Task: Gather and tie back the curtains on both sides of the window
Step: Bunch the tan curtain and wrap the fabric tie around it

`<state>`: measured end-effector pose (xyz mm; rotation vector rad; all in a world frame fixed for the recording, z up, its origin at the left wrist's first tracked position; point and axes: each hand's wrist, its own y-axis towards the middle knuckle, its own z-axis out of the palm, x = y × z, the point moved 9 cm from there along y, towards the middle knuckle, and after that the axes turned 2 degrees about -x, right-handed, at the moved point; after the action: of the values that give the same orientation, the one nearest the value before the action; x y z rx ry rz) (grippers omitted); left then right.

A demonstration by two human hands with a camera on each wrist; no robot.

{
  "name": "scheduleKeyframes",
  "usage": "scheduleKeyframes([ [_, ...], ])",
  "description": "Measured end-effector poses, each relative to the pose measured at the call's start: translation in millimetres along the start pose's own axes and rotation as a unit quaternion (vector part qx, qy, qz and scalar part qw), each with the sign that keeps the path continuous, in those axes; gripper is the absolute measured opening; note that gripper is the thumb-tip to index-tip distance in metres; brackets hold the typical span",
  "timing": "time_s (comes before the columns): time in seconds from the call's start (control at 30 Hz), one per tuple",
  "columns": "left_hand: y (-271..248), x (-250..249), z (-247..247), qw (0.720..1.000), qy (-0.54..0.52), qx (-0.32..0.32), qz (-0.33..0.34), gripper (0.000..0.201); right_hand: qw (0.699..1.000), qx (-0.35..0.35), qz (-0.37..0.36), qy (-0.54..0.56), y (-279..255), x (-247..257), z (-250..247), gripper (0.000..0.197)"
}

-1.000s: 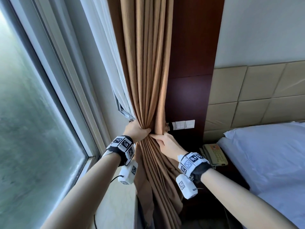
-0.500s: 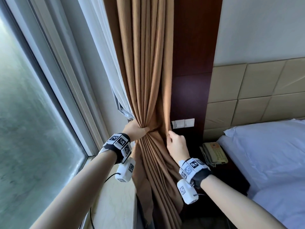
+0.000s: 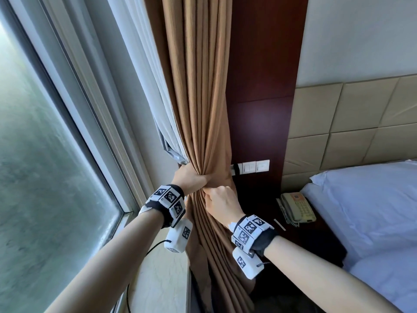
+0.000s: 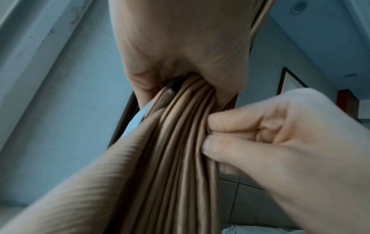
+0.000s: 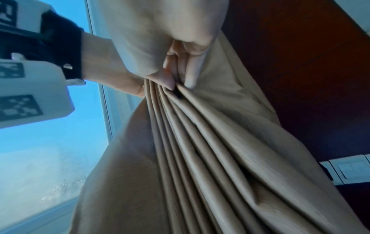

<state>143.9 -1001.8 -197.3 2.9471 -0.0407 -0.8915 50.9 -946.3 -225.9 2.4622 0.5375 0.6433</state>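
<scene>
Both hands on gathered curtain (image 3: 198, 109)

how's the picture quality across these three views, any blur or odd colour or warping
Head view: sharp and daylit, with wide-angle bending of the window frame. Left wrist view: soft, the right hand and near folds of the brown curtain smeared, walls tinted blue. Right wrist view: the wrist camera housing is blurred, the window blown out blue, the left hand dim.
</scene>
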Motion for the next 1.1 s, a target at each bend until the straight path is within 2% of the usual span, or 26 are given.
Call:
scheduleKeyframes([
  [0.03, 0.7, 3.3, -2.3, 1.0, 0.002, -0.002, -0.006, 0.048, 1.0, 0.014, 0.003, 0.02, 1.8, -1.7, 4.5, 0.017],
  [0.1, 1.6, 12.9, -5.1, 1.0, 0.002, 0.007, -0.022, 0.046, 0.993, 0.06, 0.039, 0.09, 6.1, -17.3, 15.1, 0.03],
  [0.2, 1.1, 23.6, -10.0, 0.999, 0.004, 0.023, -0.036, 0.053, 0.948, 0.135, 0.13, 0.256, 15.5, -58.5, 32.7, 0.03],
  [0.27, 0.5, 24.3, -10.6, 0.999, -0.003, 0.033, -0.033, 0.056, 0.914, 0.108, 0.208, 0.331, 26.7, -98.3, 32.4, 0.023],
  [0.33, 0.2, 22.4, -10.6, 0.999, -0.009, 0.041, -0.028, 0.058, 0.891, 0.061, 0.282, 0.351, 40.6, -144.8, 33.2, 0.018],
  [0.47, 1.1, 25.1, -9.3, 0.998, -0.02, 0.053, -0.032, 0.065, 0.848, 0.052, 0.39, 0.354, 64.9, -205.5, 46.1, 0.073],
  [0.6, 1.0, 35.1, -9.4, 0.997, -0.027, 0.055, -0.038, 0.077, 0.836, 0.13, 0.376, 0.379, 86.6, -212.2, 59.7, 0.107],
  [0.7, 0.3, 39.8, -13.7, 0.997, -0.021, 0.05, -0.052, 0.071, 0.821, 0.143, 0.349, 0.428, 112.2, -210.8, 69.6, 0.126],
  [0.77, 1.4, 42.6, -13.9, 0.997, -0.018, 0.053, -0.059, 0.067, 0.829, 0.149, 0.363, 0.397, 125.2, -214.3, 76.8, 0.142],
  [0.83, 2.2, 43.9, -15.8, 0.996, -0.013, 0.056, -0.066, 0.066, 0.843, 0.146, 0.366, 0.367, 143.5, -220.3, 79.8, 0.135],
  [0.87, 3.0, 45.0, -17.4, 0.996, -0.011, 0.058, -0.07, 0.067, 0.84, 0.14, 0.368, 0.373, 154.1, -224.9, 83.4, 0.134],
  [0.97, 4.7, 47.9, -19.8, 0.995, -0.01, 0.065, -0.079, 0.07, 0.816, 0.143, 0.346, 0.44, 185.3, -221.5, 84.7, 0.151],
  [1.03, 6.3, 48.3, -19.7, 0.994, -0.008, 0.065, -0.087, 0.068, 0.812, 0.148, 0.33, 0.459, 202.0, -221.1, 88.0, 0.146],
  [1.1, 8.5, 47.2, -19.6, 0.994, -0.008, 0.062, -0.09, 0.061, 0.806, 0.144, 0.337, 0.465, 209.8, -219.9, 92.7, 0.133],
])
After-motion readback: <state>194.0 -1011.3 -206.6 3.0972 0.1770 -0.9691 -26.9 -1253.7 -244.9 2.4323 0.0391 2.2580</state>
